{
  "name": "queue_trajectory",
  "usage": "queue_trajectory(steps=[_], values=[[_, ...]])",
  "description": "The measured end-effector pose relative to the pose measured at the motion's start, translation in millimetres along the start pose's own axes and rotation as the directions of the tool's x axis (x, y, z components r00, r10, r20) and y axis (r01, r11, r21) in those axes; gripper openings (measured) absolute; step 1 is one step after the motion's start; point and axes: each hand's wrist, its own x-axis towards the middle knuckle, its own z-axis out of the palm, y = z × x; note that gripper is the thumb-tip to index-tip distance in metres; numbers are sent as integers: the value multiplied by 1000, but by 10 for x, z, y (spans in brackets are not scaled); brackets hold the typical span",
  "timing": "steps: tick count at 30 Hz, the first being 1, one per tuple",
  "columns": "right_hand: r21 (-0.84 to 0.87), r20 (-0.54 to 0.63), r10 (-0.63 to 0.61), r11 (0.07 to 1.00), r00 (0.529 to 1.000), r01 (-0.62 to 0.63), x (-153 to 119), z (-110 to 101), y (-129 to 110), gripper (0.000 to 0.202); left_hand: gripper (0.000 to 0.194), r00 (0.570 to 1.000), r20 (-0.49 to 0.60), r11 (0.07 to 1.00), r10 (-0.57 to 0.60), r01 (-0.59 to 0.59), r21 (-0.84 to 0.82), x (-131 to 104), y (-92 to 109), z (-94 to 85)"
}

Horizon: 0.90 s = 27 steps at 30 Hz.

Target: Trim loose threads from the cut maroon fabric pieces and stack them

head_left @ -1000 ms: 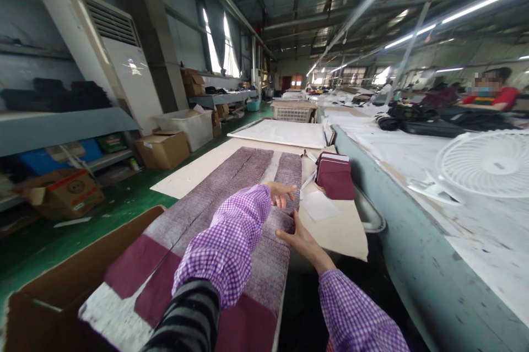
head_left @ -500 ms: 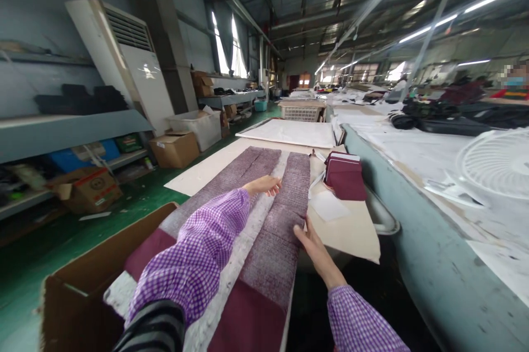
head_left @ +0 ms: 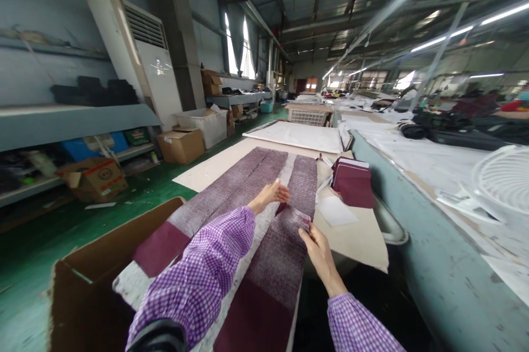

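Observation:
My right hand (head_left: 320, 250) pinches the corner of a maroon fabric piece (head_left: 291, 222) with a mottled greyish upper face. That piece's far edge is lifted and bent up from the row. My left hand (head_left: 270, 196) has its fingers stretched out beside the lifted edge, above the pale board strip between two rows; no object shows in it. Similar mottled fabric pieces (head_left: 248, 173) lie in a long overlapping row to the left. Plain maroon ends (head_left: 254, 316) show at the near end of the rows. My left forearm covers part of the left row.
A stack of maroon pieces (head_left: 352, 182) and a white paper sheet (head_left: 336, 211) lie on the beige board (head_left: 372, 231) at right. An open cardboard box (head_left: 82, 286) stands at near left. The long table (head_left: 446, 220) with a white fan (head_left: 504, 187) runs along the right.
My right hand has lifted the edge of the fabric piece that lay flat. My left hand's fingers have gone from curled to stretched out. The view has turned slightly left.

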Motion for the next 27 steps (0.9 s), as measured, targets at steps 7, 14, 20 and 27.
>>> queue_trajectory(steps=[7,14,20,27], values=[[-425,59,-222,877,973,226,-78,101,41,27,82,974,204,971,102,-142,192,-37,173,111],[-499,54,-338,806,940,318,-62,115,82,21,49,924,376,797,-73,-172,578,297,196,301],[-443,147,-464,759,874,478,-188,103,20,16,48,898,334,655,-285,-72,752,546,113,361],[-343,286,-566,693,773,635,-384,96,-71,37,57,875,324,603,-358,-48,796,551,128,361]])
